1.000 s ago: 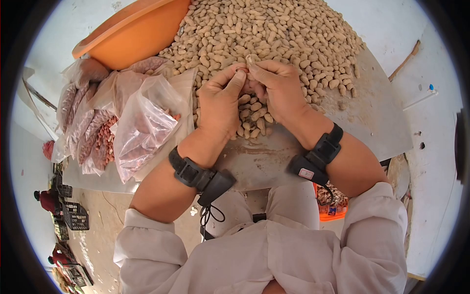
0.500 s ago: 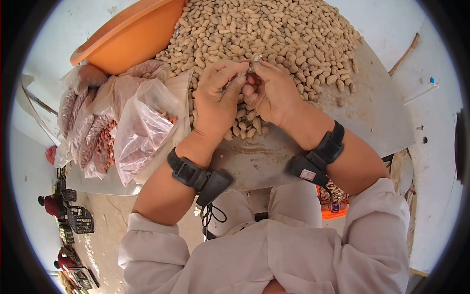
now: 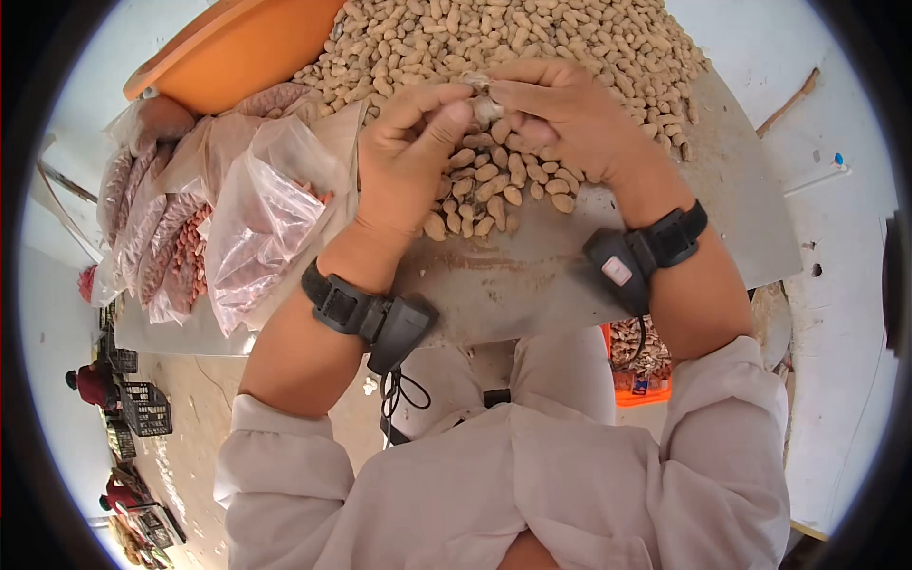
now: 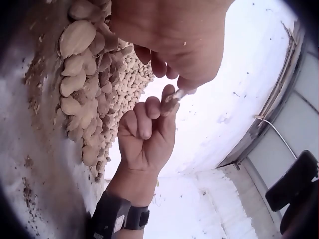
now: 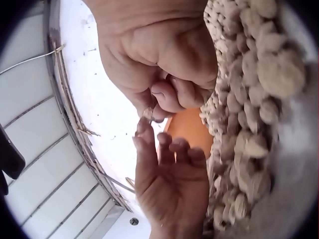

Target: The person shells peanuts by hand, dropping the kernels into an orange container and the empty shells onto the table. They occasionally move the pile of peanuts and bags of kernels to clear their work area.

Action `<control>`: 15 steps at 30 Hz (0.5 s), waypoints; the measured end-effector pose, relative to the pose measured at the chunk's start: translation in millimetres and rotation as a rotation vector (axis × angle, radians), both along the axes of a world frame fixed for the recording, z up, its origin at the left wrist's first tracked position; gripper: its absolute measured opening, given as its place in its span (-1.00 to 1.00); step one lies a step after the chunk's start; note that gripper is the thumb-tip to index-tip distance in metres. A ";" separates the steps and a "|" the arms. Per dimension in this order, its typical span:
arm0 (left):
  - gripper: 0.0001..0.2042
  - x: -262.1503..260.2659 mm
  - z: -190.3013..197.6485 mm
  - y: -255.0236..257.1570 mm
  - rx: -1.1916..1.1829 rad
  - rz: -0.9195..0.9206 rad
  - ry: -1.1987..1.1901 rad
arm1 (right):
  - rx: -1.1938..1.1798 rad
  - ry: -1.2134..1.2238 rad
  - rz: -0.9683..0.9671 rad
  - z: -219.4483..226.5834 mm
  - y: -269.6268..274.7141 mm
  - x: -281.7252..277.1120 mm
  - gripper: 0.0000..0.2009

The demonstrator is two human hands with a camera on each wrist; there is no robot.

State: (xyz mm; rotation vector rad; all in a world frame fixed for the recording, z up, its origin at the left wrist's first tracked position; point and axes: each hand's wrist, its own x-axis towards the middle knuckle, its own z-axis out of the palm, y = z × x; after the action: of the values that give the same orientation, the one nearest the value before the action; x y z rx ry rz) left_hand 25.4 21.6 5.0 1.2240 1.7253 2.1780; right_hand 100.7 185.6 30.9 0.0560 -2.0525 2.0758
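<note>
Above the heap of unshelled peanuts (image 3: 532,43), both hands meet fingertip to fingertip at a pale, broken peanut shell (image 3: 487,111). My left hand (image 3: 401,161) pinches its side of the shell between thumb and index finger. From the other side my right hand (image 3: 575,114) holds the shell with thumb and forefinger, its remaining fingers curled toward the palm. A light bit of shell (image 4: 179,93) shows between the fingertips in the left wrist view. In the right wrist view the right hand (image 5: 159,55) partly hides the pinch. Loose peanuts (image 3: 494,180) lie just below the hands.
An orange basin (image 3: 228,57) leans at the heap's left. Clear plastic bags (image 3: 266,228) with reddish shelled kernels lie on the metal table (image 3: 513,285). Below the table edge sits an orange container (image 3: 641,394) of shells. Black crates (image 3: 144,408) stand on the floor.
Both hands have moved forward over the heap, and the right has also shifted right. Reddish kernels seen in the right fingers half a second ago are out of sight.
</note>
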 end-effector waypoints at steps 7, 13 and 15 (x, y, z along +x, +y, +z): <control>-0.79 -17.7 -2.8 -3.5 0.123 0.046 -0.131 | 0.730 -0.049 0.297 12.8 7.3 14.3 -0.81; -0.78 -20.8 -5.0 -7.1 0.143 -0.001 -0.156 | 0.822 -0.291 0.437 11.0 -8.0 14.0 -0.80; -0.78 -22.5 -6.7 -6.7 0.160 -0.027 -0.159 | 0.848 -0.232 0.337 13.1 -7.9 15.5 -0.82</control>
State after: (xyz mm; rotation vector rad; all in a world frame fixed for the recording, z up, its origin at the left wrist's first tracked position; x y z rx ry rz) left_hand 2.9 15.0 -1.7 1.0645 1.4913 2.3644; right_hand 116.2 177.7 44.0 0.3246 -3.0965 1.2257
